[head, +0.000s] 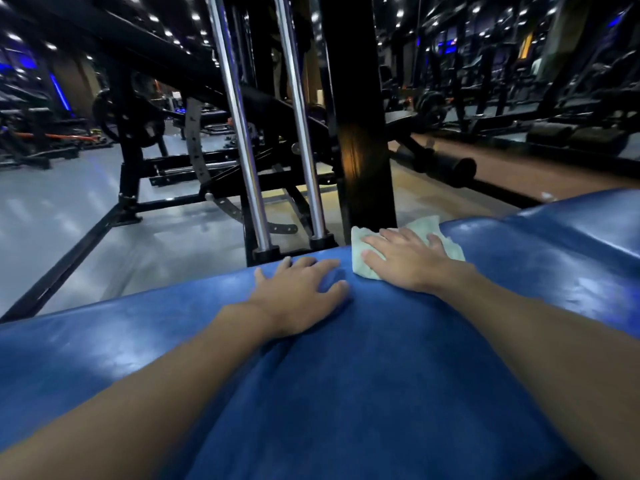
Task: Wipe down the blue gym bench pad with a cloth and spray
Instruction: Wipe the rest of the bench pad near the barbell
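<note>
The blue bench pad (363,375) fills the lower half of the head view, its far edge running from lower left to upper right. My right hand (405,259) lies flat, fingers spread, pressing a pale green cloth (360,261) onto the pad's far edge. The cloth sticks out on both sides of the hand. My left hand (301,292) rests palm down on the bare pad just left of the cloth, holding nothing. No spray bottle is in view.
Right behind the pad's far edge stand a thick black upright post (360,150) and two chrome guide rods (242,133), (301,133). Black machine frames (131,133) and grey floor (69,209) lie beyond on the left, more gym equipment on the right.
</note>
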`<state>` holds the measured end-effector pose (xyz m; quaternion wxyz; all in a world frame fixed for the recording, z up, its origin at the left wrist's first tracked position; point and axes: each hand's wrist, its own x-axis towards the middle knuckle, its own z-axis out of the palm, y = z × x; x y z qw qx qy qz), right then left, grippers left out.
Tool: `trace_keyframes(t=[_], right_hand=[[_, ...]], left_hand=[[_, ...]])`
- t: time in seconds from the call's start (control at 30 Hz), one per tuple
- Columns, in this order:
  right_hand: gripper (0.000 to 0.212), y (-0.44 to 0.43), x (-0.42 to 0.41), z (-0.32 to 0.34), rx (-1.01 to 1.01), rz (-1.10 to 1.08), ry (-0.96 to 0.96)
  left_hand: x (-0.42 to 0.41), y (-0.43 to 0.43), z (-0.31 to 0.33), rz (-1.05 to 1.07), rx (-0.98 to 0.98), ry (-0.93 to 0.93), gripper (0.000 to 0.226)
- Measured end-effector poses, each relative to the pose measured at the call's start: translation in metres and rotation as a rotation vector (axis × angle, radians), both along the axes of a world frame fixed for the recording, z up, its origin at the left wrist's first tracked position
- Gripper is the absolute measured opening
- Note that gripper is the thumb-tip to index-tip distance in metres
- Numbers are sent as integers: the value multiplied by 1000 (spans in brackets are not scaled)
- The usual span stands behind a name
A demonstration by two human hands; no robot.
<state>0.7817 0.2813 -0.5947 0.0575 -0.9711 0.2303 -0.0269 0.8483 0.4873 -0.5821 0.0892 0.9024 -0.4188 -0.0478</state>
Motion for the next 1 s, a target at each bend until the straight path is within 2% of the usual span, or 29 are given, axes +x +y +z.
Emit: trace_keyframes(t=[0.17, 0.33, 0.57, 0.7, 0.8, 1.0], right_hand=[[57, -48, -16, -1, -17, -60, -6], [61, -98, -39, 1, 46, -180, 24], [69, -142, -76, 4, 99, -351, 43], [72, -134, -92, 4, 88, -396, 45], [63, -111, -100, 3, 75, -388, 28], [60, -68, -99, 3, 97, -301, 74]], left_hand=[[-25, -55, -4, -72, 100, -38, 71], [-27, -61, -4, -63, 179, -69, 89], [-25, -62, -2, -63, 222, -75, 87], [-28, -60, -4, -59, 206, -74, 87], [-28, -55, -5, -63, 169, -41, 80], [-28, -31, -3, -90, 55, -4, 63]])
